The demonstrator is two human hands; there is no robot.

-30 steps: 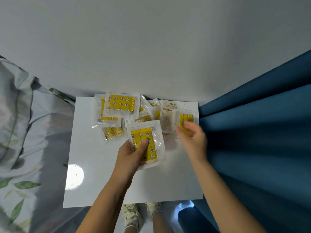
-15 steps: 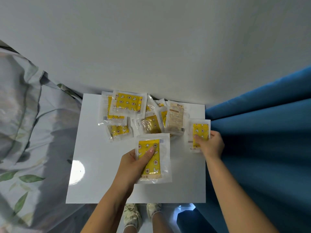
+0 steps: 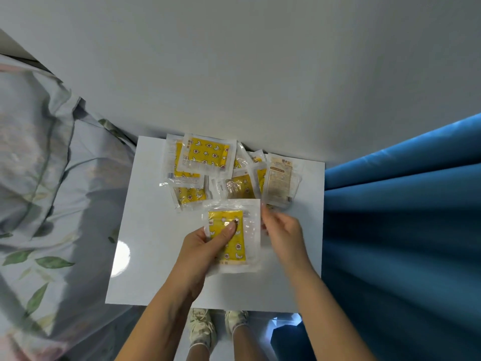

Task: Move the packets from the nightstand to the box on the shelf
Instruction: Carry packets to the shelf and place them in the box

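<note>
We hold a clear plastic packet with a yellow patterned insert in our left hand, thumb pressed flat across the yellow front and fingers curled under it. That thumb-on-top grip looks meant to keep gathered packets clamped as a stack; the layered edges suggest more than one packet there, but we cannot tell how many.

Our right hand sits just right of the held packet, its fingertips at the packet's right edge. It is motion-blurred, so we cannot tell whether it pinches that edge, slides something in, or holds nothing.

Beyond both hands, towards the pale grey wall, the remaining loose packets lie overlapping in a heap on the glossy white square nightstand top. One beige-labelled packet lying back side up is just beyond the right fingertips, probably the easiest next grab.

Gathering in one hand and feeding with the other likely saves trips to the shelf. Neither the box nor the shelf is in view, so nothing has been delivered as far as we can see; task is early.

Left of our left arm lies a grey leaf-print pillow and bedding. Right of our right arm hangs a blue fabric curtain. Slippery film could let the stack fan out.
</note>
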